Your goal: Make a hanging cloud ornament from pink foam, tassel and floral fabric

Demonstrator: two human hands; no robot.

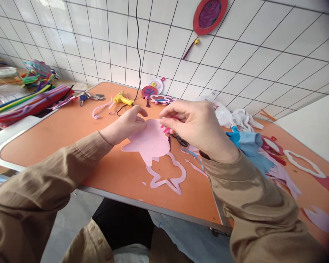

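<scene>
A pale pink paper cutout (150, 140) with a wavy, pointed outline is held tilted above the orange table. My left hand (127, 124) grips its upper left edge, thumb towards the paper. At the upper right edge of the cutout, the thumb and fingers of my right hand (193, 124) are pinched together; what lies between the fingertips is too small to name. Bright pink strips (166, 129) show beneath that hand, partly hidden by it. Below the cutout, a pink paper outline frame (182, 173) lies flat on the table. Dark-handled scissors (180, 140) rest beside my right hand.
A yellow glue gun (123, 98) with a black cord lies behind my left hand, near some keys (91, 96). Pipe cleaners (35, 104) are piled left. Round paper ornaments (149, 91) sit by the tiled wall. Blue fabric (249, 144) and a white paper frame (304, 164) lie right.
</scene>
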